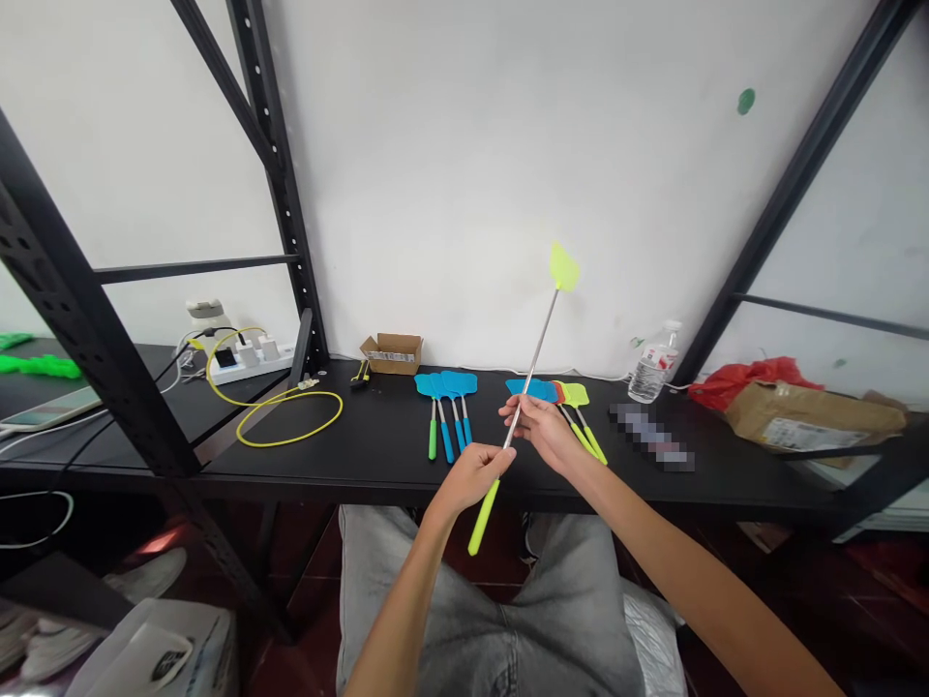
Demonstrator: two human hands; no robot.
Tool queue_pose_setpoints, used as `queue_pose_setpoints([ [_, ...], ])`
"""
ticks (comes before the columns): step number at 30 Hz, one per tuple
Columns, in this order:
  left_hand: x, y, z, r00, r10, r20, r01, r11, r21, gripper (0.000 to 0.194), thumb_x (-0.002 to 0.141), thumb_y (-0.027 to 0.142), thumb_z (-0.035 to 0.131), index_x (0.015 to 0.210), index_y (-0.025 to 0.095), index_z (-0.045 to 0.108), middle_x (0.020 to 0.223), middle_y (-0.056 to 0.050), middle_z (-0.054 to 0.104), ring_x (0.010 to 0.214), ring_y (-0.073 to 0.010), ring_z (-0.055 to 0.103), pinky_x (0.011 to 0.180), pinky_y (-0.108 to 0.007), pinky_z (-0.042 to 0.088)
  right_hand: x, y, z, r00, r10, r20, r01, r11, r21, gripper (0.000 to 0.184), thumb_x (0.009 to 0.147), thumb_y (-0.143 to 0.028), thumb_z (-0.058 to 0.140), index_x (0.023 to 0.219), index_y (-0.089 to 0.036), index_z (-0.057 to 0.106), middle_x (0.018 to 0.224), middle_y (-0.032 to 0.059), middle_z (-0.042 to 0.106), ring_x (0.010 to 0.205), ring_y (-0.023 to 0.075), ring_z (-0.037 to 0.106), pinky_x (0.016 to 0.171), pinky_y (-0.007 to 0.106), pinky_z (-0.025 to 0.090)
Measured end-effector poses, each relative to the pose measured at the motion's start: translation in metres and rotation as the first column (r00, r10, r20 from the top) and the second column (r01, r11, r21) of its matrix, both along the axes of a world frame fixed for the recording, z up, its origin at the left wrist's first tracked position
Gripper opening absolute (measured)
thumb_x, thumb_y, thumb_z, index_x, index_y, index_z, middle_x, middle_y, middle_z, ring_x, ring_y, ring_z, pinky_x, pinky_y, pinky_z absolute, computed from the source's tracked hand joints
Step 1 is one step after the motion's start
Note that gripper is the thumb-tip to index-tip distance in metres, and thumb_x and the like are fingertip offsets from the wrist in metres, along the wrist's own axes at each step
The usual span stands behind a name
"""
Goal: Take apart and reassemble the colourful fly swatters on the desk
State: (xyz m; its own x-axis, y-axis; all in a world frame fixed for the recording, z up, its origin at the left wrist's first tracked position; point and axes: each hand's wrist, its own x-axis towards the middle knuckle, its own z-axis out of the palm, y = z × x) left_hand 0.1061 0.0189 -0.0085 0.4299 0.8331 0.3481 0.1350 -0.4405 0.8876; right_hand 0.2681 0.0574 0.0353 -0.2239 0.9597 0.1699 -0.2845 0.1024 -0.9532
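Note:
A fly swatter [538, 348] with a yellow-green head, a thin metal shaft and a yellow-green grip is held at a slant above the front of the black shelf. My left hand [477, 471] is closed around it where the grip meets the shaft. Higher up, my right hand [538, 423] pinches the metal shaft between thumb and fingers. On the shelf left of my hands lie blue-headed swatters [448, 385] with blue and green handles. Behind my right hand, more swatters [577, 395] with blue, red and yellow-green heads lie overlapped, partly hidden.
A small open cardboard box [393, 354] stands by the wall, and a yellow cable [290, 442] loops at left near a power strip [254, 365]. To the right are a water bottle [654, 363], a blurred-out item [651, 438] and a brown package [813, 414]. Black metal posts [280, 174] frame the shelf.

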Motion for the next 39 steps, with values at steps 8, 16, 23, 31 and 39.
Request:
queue_pose_setpoints([
  [8, -0.001, -0.003, 0.004, 0.999, -0.025, -0.038, 0.023, 0.999, -0.03, 0.054, 0.092, 0.059, 0.041, 0.058, 0.019, 0.033, 0.058, 0.005, 0.023, 0.054, -0.0082, 0.02, 0.053, -0.026, 0.016, 0.007, 0.026, 0.024, 0.964, -0.172, -0.202, 0.152, 0.982, -0.114, 0.024, 0.077, -0.041, 0.074, 0.072, -0.02, 0.064, 0.072, 0.0009, 0.068, 0.065, 0.0145, 0.061, 0.059, 0.026, 0.045],
  [16, -0.001, -0.005, 0.006, 0.992, -0.123, -0.038, 0.121, 0.992, -0.044, 0.053, 0.092, 0.058, 0.043, 0.061, 0.02, 0.025, 0.06, 0.005, 0.02, 0.055, -0.008, 0.016, 0.053, -0.027, 0.013, 0.049, 0.062, 0.066, 0.882, -0.383, -0.275, 0.337, 0.92, -0.199, 0.02, 0.091, -0.028, 0.06, 0.071, -0.021, 0.06, 0.066, -0.0018, 0.064, 0.059, 0.012, 0.059, 0.053, 0.024, 0.046],
  [23, -0.001, -0.004, 0.008, 0.989, -0.14, -0.05, 0.137, 0.988, -0.066, 0.054, 0.091, 0.061, 0.043, 0.061, 0.02, 0.025, 0.059, 0.005, 0.02, 0.054, -0.0077, 0.015, 0.053, -0.027, 0.012, 0.06, 0.078, 0.073, 0.856, -0.441, -0.268, 0.384, 0.892, -0.239, 0.023, 0.094, -0.028, 0.054, 0.072, -0.021, 0.058, 0.066, -0.003, 0.063, 0.057, 0.0108, 0.058, 0.053, 0.024, 0.045],
  [31, -0.007, -0.004, 0.004, 0.989, -0.129, -0.07, 0.123, 0.989, -0.084, 0.055, 0.088, 0.06, 0.048, 0.058, 0.02, 0.027, 0.056, 0.006, 0.021, 0.052, -0.0072, 0.017, 0.052, -0.027, 0.012, 0.074, 0.077, 0.091, 0.884, -0.389, -0.259, 0.381, 0.921, -0.085, 0.015, 0.091, -0.033, 0.059, 0.081, -0.022, 0.062, 0.074, -0.0021, 0.065, 0.059, 0.0104, 0.058, 0.053, 0.023, 0.045],
  [39, -0.004, -0.007, 0.008, 0.989, -0.147, -0.01, 0.147, 0.988, -0.053, 0.042, 0.091, 0.054, 0.047, 0.068, 0.018, 0.044, 0.057, 0.004, 0.048, 0.053, -0.0085, 0.037, 0.055, -0.023, 0.028, 0.104, 0.069, 0.137, 0.856, -0.386, -0.344, 0.431, 0.9, 0.061, 0.018, 0.09, -0.039, 0.062, 0.082, -0.023, 0.058, 0.068, -0.0053, 0.059, 0.052, 0.0087, 0.053, 0.05, 0.023, 0.044],
])
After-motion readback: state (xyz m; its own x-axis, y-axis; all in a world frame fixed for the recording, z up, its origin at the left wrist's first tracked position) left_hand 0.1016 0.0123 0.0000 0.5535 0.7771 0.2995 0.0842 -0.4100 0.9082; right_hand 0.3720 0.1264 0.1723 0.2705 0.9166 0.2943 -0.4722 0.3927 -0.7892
